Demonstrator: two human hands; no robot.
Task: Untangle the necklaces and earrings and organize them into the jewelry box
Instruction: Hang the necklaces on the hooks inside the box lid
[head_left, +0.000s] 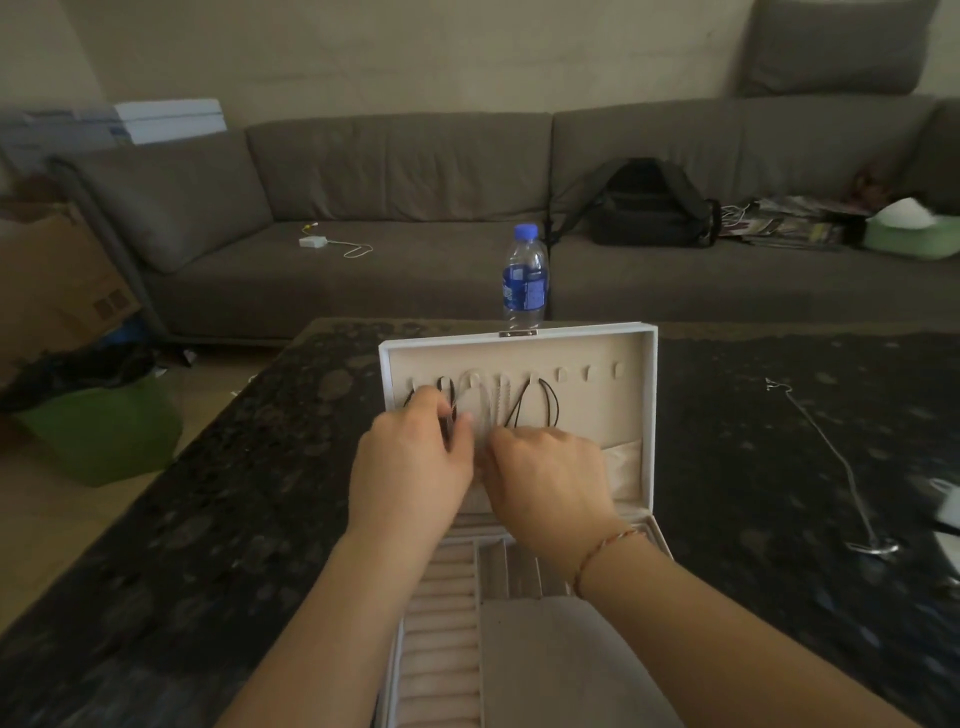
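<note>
One grey sectional sofa (395, 208) spans the far side. One dark speckled tabletop (234, 493) fills the near half. One white jewelry box (519, 467) sits open at tabletop centre, lid (576, 358) standing upright at the far side, tray of ring rolls (441, 623) near. One black backpack (649, 208) on the sofa, right. One green bag (104, 431) on the floor, left, one cardboard box (57, 280) behind it. Two hands at the lid's inner panel: left hand (410, 467) curled, fingers pinching a dark cord necklace (451, 402) hanging from the hooks; right hand (550, 478) curled just beside it, fingertips at the panel, grip hidden, can't tell what it holds. Roughly four necklaces hang in the lid: two dark cords, two pale chains (493, 405); second dark cord (535, 402) right of the chains. One silver chain necklace (836, 462) lies loose on the tabletop, far right, well apart from the box. One water bottle (524, 275), blue cap, upright behind the lid. One white charger (313, 242) on the sofa seat.
</note>
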